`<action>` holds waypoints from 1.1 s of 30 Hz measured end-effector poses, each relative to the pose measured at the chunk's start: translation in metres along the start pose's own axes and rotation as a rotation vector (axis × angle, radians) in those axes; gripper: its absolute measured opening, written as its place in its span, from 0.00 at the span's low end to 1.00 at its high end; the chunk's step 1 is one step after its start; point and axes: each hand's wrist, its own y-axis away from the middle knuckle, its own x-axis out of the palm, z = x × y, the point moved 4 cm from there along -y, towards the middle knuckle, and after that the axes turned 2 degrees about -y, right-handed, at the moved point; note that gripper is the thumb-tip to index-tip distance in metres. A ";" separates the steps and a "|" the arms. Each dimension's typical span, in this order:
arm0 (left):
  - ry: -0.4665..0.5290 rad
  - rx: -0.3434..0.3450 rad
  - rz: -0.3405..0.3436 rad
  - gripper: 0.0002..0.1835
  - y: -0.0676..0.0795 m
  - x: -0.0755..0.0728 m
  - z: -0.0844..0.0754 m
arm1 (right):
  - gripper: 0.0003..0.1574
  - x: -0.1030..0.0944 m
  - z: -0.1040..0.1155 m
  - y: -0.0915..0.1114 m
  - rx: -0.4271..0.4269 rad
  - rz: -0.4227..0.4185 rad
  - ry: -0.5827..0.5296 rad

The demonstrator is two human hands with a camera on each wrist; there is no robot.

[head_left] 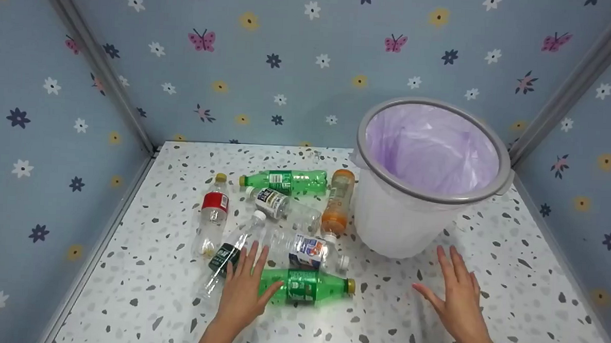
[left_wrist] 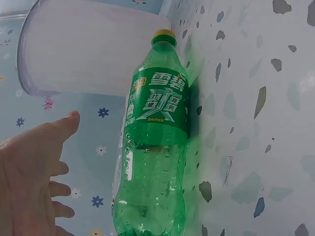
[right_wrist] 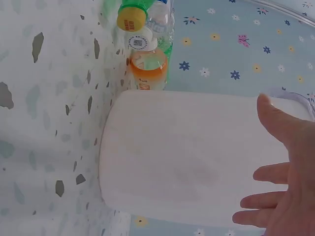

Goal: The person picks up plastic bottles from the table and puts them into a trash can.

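Two bare hands spread before seven bottles and one bin

Nearest me, two hands hang apart, palms free. The left hand [head_left: 244,295], its fingers straight and spread, is just beside the near green Sprite bottle [head_left: 305,287], which lies on its side; the right hand [head_left: 457,299], thumb wide of its fingers, is in front of the bin, well apart from the bottles

Beyond lie three clear bottles with white caps: one with a dark green label [head_left: 223,259], one with a blue and white label [head_left: 308,250], one with a black and white label [head_left: 272,203]. An orange-tinted bottle [head_left: 339,200] and a red-labelled bottle [head_left: 215,202] flank them, and a second green bottle [head_left: 300,181] lies farthest back

To the right stands one white bin [head_left: 396,227], grey-rimmed, lined with one purple bag [head_left: 440,146]. Three flowered wall panels surround the speckled table [head_left: 141,283]
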 end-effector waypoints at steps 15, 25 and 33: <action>0.062 -0.035 -0.218 0.34 -0.011 -0.011 0.026 | 0.44 -0.051 0.020 -0.022 -0.120 -0.232 -0.115; 0.080 -0.060 -0.308 0.31 -0.019 -0.009 0.048 | 0.38 -0.089 0.028 -0.041 -0.242 -0.444 -0.145; 0.067 -0.131 -0.263 0.33 -0.023 -0.003 0.067 | 0.35 -0.106 0.023 -0.060 -0.223 -0.509 -0.157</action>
